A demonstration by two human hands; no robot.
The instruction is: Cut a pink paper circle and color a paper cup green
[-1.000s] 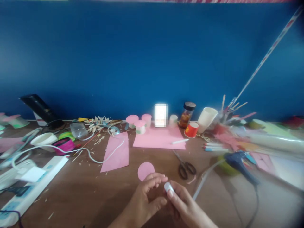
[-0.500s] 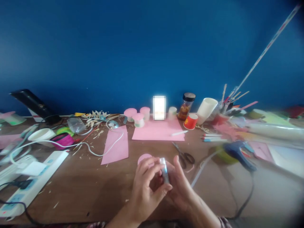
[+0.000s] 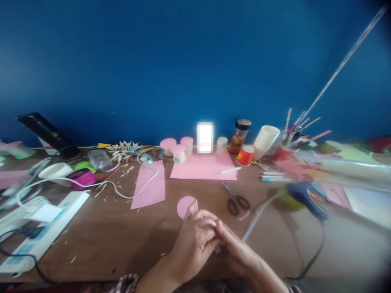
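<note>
Drawn together since half a second ago, my hands now overlap, and the pale tube [image 3: 217, 249] that showed plainly between them is nearly hidden: just a whitish bit peeps out low between my fingers, which I take to be part of it. So little shows that I cannot tell which way its long axis points.

More of the pink disc [image 3: 185, 206] is uncovered now. It lies flat on the table [image 3: 122, 236], just beyond my left hand [image 3: 195, 240] and a little to its left, so that hand is the nearer one. Being round, the disc has no long axis. One raised left fingertip overlaps its near right edge in my view; I cannot tell whether it touches.

My left hand is half curled, its back toward me, thumb bent in under the fingers. My right hand [image 3: 236, 246] leans in from the other side, thumb laid against the left fingers, the rest mostly hidden. The tube sits somewhere between the two, but which hand grips it, and how tightly, I cannot tell.

Beyond my right hand and well apart from the tube lie the scissors [image 3: 233, 202], handles toward me, blades pointing away and slightly left.
</note>
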